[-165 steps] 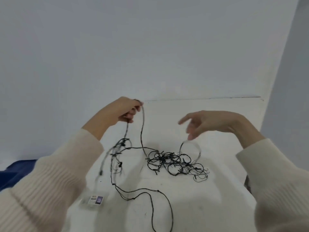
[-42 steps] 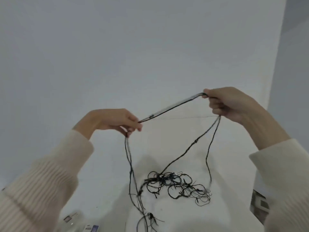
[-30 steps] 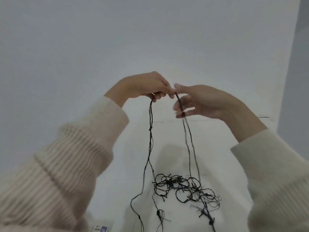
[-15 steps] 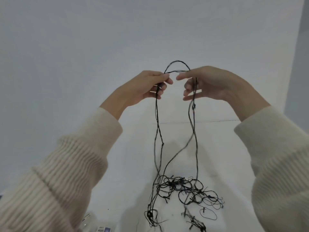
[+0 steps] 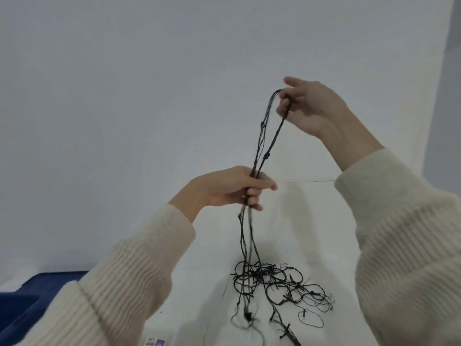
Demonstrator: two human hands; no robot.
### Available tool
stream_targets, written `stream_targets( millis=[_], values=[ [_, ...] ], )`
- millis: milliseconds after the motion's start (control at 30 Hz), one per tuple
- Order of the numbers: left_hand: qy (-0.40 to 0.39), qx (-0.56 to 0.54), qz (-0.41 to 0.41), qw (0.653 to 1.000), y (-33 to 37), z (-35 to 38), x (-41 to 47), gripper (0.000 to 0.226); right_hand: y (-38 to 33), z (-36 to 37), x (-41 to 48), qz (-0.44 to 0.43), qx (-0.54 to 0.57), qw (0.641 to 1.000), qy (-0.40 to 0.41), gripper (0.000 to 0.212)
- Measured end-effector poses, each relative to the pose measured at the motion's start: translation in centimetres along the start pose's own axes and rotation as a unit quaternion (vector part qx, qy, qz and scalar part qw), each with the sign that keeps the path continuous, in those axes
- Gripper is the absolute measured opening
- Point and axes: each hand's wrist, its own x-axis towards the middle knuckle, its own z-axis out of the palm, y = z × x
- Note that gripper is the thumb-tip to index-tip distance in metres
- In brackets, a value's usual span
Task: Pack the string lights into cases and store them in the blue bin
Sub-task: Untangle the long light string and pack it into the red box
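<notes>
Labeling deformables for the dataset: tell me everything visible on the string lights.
The string lights are thin, flexible black wire with small dark bulb nodes. The right hand pinches a folded bunch of strands up high. The left hand grips the same strands lower down, so they run nearly straight between the two. Below it, several strands hang down to a loose tangle of loops lying on the white table.
</notes>
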Motion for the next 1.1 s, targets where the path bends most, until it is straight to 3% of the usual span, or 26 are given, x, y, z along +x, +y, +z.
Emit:
stream_targets(
  millis=[100, 233, 500, 567, 633, 700, 733, 833, 900, 967, 1100],
  values=[
    [0.044, 0.075, -0.058, 0.995, -1.1, -2.4, -1.2, 0.016, -0.8, -2.8, 0.4, -0.038, 0.107, 0.991, 0.072, 0.027],
    [0.116, 0.096, -0.079, 0.985, -1.4, -5.3, -2.8, 0.017, 0.3, -7.4, 0.6, -0.047, 0.152, 0.973, 0.169, 0.031],
    [0.19, 0.119, -0.027, 0.974, 2.9, -7.0, -4.1, 0.028, 9.0, -17.0, -0.5, 0.052, 0.158, 0.929, 0.329, 0.05],
    [0.213, 0.118, -0.006, 0.97, 3.5, -7.1, -4.0, 0.028, 11.6, -17.6, -1.9, 0.146, 0.075, 0.938, 0.304, 0.047],
    [0.237, 0.114, 0.011, 0.965, 3.8, -7.0, -3.6, 0.026, 13.6, -17.2, -3.3, 0.252, -0.156, 0.929, 0.223, 0.033],
    [0.242, 0.122, 0.009, 0.962, 3.8, -6.6, -3.3, 0.024, 14.7, -15.6, -4.2, 0.275, -0.38, 0.876, 0.107, 0.03],
    [0.237, 0.133, 0.002, 0.962, 3.7, -6.4, -3.2, 0.024, 14.8, -14.4, -4.3, 0.249, -0.414, 0.873, 0.066, 0.038],
    [0.215, 0.169, -0.021, 0.962, 3.6, -5.6, -2.7, 0.022, 14.1, -8.9, -4.1, 0.155, -0.319, 0.932, -0.072, 0.064],
    [0.204, 0.16, -0.023, 0.965, 3.4, -4.9, -2.3, 0.022, 13.9, -5.0, -4.0, 0.135, -0.258, 0.942, -0.167, 0.071],
    [0.2, 0.128, -0.012, 0.971, 3.1, -4.3, -1.8, 0.022, 14.6, -2.1, -4.1, 0.127, -0.234, 0.939, -0.216, 0.067],
    [0.221, 0.069, 0.011, 0.973, 2.5, -4.3, -1.5, 0.022, 17.2, -0.7, -5.2, 0.119, -0.144, 0.964, -0.192, 0.034]
  ],
)
